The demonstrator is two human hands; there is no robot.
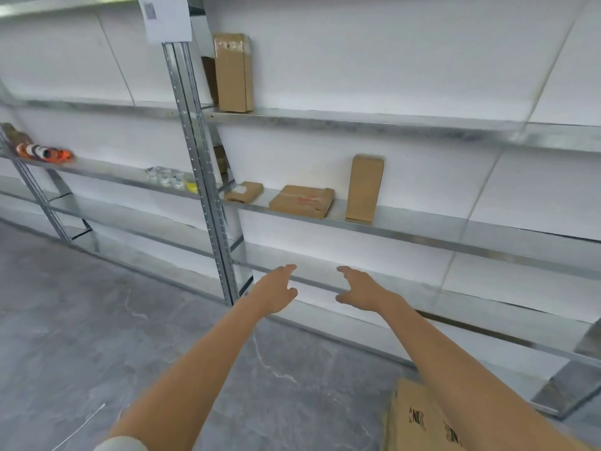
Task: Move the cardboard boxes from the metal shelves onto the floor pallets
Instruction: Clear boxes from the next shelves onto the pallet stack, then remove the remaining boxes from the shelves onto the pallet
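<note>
Three cardboard boxes sit on the middle metal shelf (422,231): a small flat box (244,191), a wider flat box with red print (302,201), and a tall upright box (365,187). Another tall box (233,72) stands on the upper shelf (357,120) beside the upright post. My left hand (275,290) and my right hand (357,288) reach forward side by side below the middle shelf, fingers spread and relaxed, holding nothing and touching nothing.
A perforated steel post (201,177) splits the shelving. Tape rolls (42,152) and small jars (169,178) lie on the left bay's shelf. A printed cardboard box (413,418) sits on the grey floor at the bottom right. A paper sheet (167,17) hangs on the post.
</note>
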